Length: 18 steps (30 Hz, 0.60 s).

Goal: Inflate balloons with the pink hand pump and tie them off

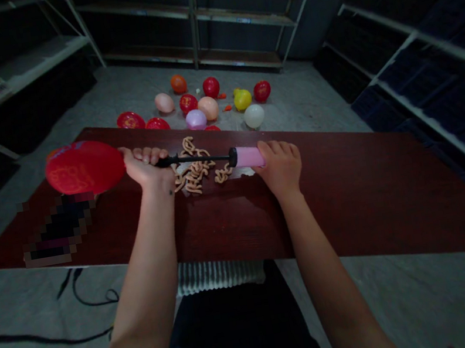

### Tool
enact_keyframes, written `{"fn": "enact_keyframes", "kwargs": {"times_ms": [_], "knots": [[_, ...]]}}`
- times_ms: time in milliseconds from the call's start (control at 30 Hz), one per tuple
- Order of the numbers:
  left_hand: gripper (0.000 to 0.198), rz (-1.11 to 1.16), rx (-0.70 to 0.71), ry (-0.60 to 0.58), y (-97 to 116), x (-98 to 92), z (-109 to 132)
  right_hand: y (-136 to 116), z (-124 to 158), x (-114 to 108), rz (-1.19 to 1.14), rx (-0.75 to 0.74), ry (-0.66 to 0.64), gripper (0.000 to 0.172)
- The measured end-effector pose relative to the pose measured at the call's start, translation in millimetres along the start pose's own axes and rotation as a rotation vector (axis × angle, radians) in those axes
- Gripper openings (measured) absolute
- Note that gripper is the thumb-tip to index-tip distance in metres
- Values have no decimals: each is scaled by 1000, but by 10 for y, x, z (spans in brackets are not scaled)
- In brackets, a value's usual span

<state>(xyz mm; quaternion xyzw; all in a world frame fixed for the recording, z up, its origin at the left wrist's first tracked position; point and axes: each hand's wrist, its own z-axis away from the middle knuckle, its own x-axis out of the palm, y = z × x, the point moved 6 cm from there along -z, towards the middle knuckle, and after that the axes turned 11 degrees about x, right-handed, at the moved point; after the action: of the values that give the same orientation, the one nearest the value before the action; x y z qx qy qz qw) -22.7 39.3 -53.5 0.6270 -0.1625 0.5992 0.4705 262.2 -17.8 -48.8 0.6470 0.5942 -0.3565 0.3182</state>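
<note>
A pink and black hand pump (249,157) is stretched level between my hands, its black rod showing. My left hand (148,165) is closed around the pump's black end and the neck of an inflated red balloon (85,167), which extends to the left. My right hand (281,167) is wrapped round the pink barrel. Beneath the pump, a pile of beige uninflated long balloons (192,175) lies on the dark red-brown table (352,195).
A blurred-out dark object (61,229) rests on the table's left. Several balloons (208,108) lie on the floor beyond the table. Metal shelves (191,20) stand at the back and both sides. Black cables (42,341) run along the floor at the left.
</note>
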Motion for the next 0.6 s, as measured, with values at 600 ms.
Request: {"fn": "enact_keyframes", "kwargs": {"times_ms": [600], "knots": [[53,-92,63,-25,55,38,131,-145,89,-73,-56,-25,-60,32]]}}
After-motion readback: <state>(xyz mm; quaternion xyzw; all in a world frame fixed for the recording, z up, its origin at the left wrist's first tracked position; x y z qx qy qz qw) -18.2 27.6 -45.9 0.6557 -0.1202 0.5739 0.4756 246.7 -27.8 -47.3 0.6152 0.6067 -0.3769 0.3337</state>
